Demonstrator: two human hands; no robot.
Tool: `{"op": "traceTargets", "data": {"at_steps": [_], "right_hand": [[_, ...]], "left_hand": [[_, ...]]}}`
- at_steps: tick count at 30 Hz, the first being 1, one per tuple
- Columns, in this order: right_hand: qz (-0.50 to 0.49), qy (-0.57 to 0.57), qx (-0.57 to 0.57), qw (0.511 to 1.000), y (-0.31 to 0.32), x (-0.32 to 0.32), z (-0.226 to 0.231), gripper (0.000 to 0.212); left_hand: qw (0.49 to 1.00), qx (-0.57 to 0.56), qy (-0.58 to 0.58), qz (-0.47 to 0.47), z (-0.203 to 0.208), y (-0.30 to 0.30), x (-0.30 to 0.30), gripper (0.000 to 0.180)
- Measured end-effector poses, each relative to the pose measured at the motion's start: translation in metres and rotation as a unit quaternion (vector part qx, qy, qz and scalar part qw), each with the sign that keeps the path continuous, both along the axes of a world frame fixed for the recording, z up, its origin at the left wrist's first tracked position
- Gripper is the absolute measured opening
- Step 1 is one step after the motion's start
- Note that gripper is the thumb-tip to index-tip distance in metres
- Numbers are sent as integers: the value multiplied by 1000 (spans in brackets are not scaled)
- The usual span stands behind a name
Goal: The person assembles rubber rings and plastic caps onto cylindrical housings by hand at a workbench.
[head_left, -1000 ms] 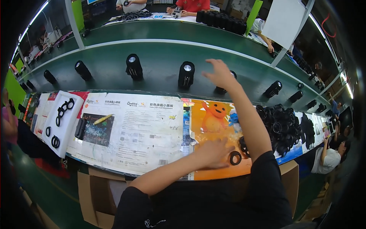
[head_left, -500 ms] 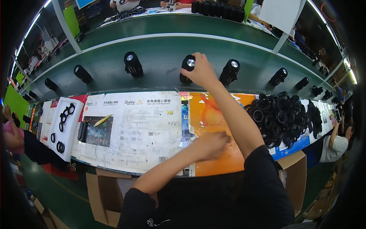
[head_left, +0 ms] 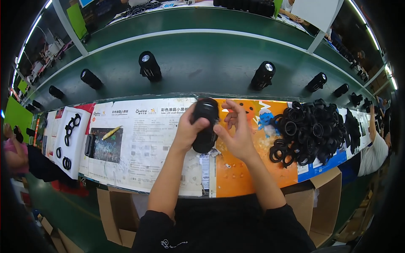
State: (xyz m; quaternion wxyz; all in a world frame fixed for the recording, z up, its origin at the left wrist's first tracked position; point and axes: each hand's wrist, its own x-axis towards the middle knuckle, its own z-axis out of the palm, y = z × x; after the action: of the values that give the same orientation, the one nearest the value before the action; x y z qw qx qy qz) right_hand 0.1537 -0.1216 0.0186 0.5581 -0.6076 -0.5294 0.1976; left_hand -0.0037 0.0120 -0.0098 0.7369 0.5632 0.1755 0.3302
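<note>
A black cylinder [head_left: 205,141], which looks like a portable speaker, is upright and slightly tilted above the front of the bench. My left hand [head_left: 187,130] is wrapped round its left side, the thumb across the near face. To its right, my right hand [head_left: 238,133] has its fingers apart and partly curled. The right thumb tip is at the cylinder's side; whether it touches I cannot tell. Beyond the right hand lies a heap of black rings [head_left: 312,130], several of them loose at its left edge.
Similar black cylinders [head_left: 150,67] stand spaced along the green belt [head_left: 206,63] behind the bench. On the left are a white foam tray [head_left: 75,145] with black rings, a yellow pen [head_left: 111,133] and a small black part [head_left: 90,145]. Open cardboard boxes [head_left: 112,217] flank me below. Co-workers sit at both sides.
The cylinder has come off the belt toward me and passed from my right hand to my left. My right hand has drawn back and opened beside it.
</note>
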Motion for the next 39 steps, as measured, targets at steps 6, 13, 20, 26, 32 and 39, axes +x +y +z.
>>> {"op": "traceTargets", "data": {"at_steps": [6,13,20,26,32,39], "right_hand": [[178,351,-84,916,-9,-24,-50,96],[116,207,-27,971,-8,-34,-41,89],[111,144,-8,983,-13,-36,-42,90],[139,219,-4,966,-15,-33,-39,90],[145,211,10,967,-18,-33,-42,92],[178,293,-22,939,-22,-31,-40,93]], "left_hand": [[980,-75,-181,32,8,-5,3,81],[973,-78,-201,88,13,-7,2,71],[955,-108,-276,8,0,1,-3,87],[961,-101,-258,-8,5,-4,2,90],[962,-80,-261,-7,6,-7,0,86],[958,-110,-261,-49,3,-10,1,84]]}}
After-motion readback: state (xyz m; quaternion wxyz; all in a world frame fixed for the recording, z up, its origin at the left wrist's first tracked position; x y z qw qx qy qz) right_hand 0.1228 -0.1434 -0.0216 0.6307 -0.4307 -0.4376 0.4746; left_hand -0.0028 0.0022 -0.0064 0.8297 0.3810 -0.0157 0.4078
